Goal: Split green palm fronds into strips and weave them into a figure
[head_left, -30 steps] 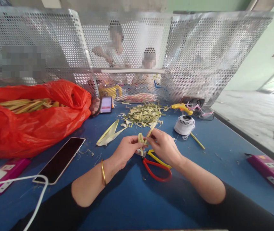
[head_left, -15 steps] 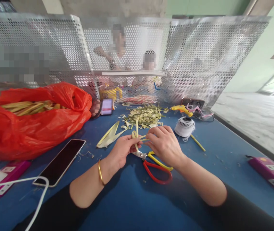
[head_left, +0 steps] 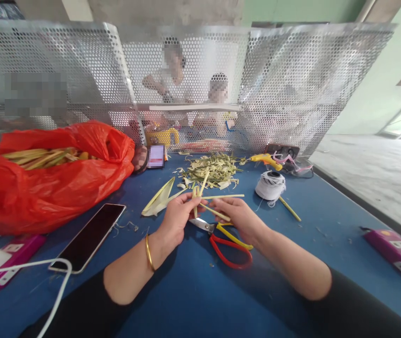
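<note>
My left hand [head_left: 176,217], a gold bangle at its wrist, pinches several pale yellow-green leaf strips [head_left: 204,183] where they cross. One strip is looped at the fingertips; others stick out upward and to the right. My right hand [head_left: 238,214] is just right of it, its fingers closed at the strip [head_left: 217,213] that slants down to the right. Another strip lies above those fingers, pointing right. Under the hands are scissors [head_left: 231,263] with one red and one yellow handle, blades partly hidden by my left hand.
On the blue table are a leaf-scrap pile [head_left: 214,170], a split leaf [head_left: 160,201], white thread spool [head_left: 270,186], yellow glue gun [head_left: 266,160], phone [head_left: 91,237], red bag [head_left: 56,188] of stalks, and purple power strips [head_left: 395,253]. Behind a perforated metal screen [head_left: 189,61] sit people.
My right hand has lowered and turned, its fingers now lower on the strips. The strips have spread apart, with the upright one tilting right. Left hand stays nearly in place.
</note>
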Tool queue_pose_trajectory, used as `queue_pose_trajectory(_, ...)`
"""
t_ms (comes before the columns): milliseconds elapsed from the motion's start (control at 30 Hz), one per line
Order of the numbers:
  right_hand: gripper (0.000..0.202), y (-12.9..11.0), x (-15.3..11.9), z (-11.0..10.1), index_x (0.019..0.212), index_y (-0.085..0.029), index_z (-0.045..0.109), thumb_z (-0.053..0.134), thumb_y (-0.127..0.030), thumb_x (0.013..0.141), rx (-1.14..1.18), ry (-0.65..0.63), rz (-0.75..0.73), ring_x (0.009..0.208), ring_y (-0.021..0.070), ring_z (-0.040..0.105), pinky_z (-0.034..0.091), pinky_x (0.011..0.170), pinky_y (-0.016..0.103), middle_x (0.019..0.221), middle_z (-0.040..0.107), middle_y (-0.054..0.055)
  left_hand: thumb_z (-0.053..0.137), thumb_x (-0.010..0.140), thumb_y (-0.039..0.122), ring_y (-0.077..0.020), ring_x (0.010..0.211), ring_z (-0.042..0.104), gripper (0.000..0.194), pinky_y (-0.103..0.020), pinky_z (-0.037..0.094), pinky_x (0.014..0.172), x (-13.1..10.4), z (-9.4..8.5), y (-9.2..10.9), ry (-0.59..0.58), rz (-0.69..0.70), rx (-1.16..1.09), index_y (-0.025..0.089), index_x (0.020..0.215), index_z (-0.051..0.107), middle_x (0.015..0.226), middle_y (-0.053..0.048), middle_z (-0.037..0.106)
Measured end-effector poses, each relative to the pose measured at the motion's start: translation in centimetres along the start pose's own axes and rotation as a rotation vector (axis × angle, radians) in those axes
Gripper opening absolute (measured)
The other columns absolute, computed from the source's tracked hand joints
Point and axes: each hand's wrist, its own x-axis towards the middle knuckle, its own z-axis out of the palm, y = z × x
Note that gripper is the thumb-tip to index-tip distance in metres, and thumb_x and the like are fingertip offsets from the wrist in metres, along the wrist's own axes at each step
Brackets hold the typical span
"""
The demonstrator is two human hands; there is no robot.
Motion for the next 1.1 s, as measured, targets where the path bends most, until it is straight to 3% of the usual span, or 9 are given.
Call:
queue_pose_trajectory(67,0.036,-0.2,0.3,-0.3,0.082,-0.016,0.066,0.071,-0.049,0.068,0.2,0.103,-0.018,0.054,0.0102,0.051,0.041,0.055,0.025,0.064,0.058,-0.001,0.075,0.064,0.022,-0.0115,0.056,0.06,0.011,-0.022,0.044,0.055,-0.1,0.0,0.1,-0.013,-0.009,0.024,0.015,0.071,0.07,0.071,-0.005,0.072)
queue_pose_trajectory(133,0.04,-0.3,0.4,-0.4,0.084,-0.017,0.068,0.073,-0.051,0.064,0.26,0.184,-0.111,0.058,0.0109,0.053,0.043,0.057,0.025,0.067,0.059,0.0,0.076,0.063,0.023,-0.0114,0.055,0.06,0.012,-0.022,0.044,0.055,-0.1,0.0,0.1,-0.034,-0.024,0.048,0.015,0.071,0.071,0.07,-0.005,0.072)
queue_pose_trajectory(267,0.033,-0.5,0.2,-0.4,0.074,-0.019,0.069,0.07,-0.051,0.069,0.029,0.23,-0.375,0.066,0.0134,0.055,0.045,0.064,0.028,0.075,0.065,0.003,0.076,0.064,0.022,-0.0119,0.052,0.058,0.012,-0.023,0.044,0.054,-0.3,0.2,0.1,-0.058,-0.015,0.098,0.015,0.071,0.071,0.066,-0.003,0.071)
queue_pose_trajectory(367,0.029,-0.5,0.0,-0.3,0.078,-0.02,0.067,0.063,-0.048,0.075,-0.074,0.182,-0.459,0.062,0.013,0.054,0.046,0.064,0.028,0.068,0.063,0.001,0.075,0.064,0.018,-0.0138,0.051,0.06,0.013,-0.024,0.044,0.052,-0.5,0.4,-0.1,-0.069,0.004,0.127,0.017,0.073,0.066,0.061,-0.002,0.069)
queue_pose_trajectory(467,0.027,-0.7,0.0,-0.3,0.078,-0.02,0.062,0.061,-0.047,0.077,-0.043,0.147,-0.423,0.054,0.0106,0.05,0.043,0.056,0.025,0.063,0.059,-0.002,0.072,0.066,0.014,-0.0144,0.048,0.06,0.017,-0.025,0.046,0.052,-0.6,0.5,-0.3,-0.089,0.01,0.139,0.019,0.072,0.058,0.059,-0.001,0.069)
queue_pose_trajectory(600,0.032,-1.1,-0.1,-0.5,0.06,-0.019,0.053,0.057,-0.046,0.078,-0.113,0.08,-0.364,0.053,0.0097,0.044,0.039,0.054,0.024,0.057,0.052,-0.003,0.068,0.069,0.01,-0.0144,0.047,0.061,0.018,-0.027,0.049,0.054,-0.5,0.5,-0.5,-0.11,-0.001,0.148,0.02,0.072,0.053,0.059,-0.001,0.069)
queue_pose_trajectory(833,0.025,-1.1,0.1,-1.3,0.051,-0.019,0.051,0.052,-0.035,0.07,-0.319,-0.109,-0.113,0.051,0.0098,0.034,0.028,0.051,0.025,0.049,0.041,-0.004,0.073,0.068,0.012,-0.0127,0.045,0.059,0.02,-0.026,0.05,0.053,-0.6,0.6,-0.2,-0.097,-0.02,0.155,0.018,0.07,0.054,0.059,-0.001,0.069)
queue_pose_trajectory(1100,0.018,-1.1,0.2,-0.7,0.046,-0.018,0.047,0.049,-0.024,0.063,-0.246,-0.116,0.033,0.05,0.0088,0.034,0.027,0.052,0.024,0.047,0.042,-0.005,0.075,0.068,0.017,-0.0123,0.046,0.061,0.02,-0.024,0.051,0.052,-0.3,0.4,-0.9,-0.115,0.041,0.22,0.018,0.072,0.056,0.057,0.001,0.068)
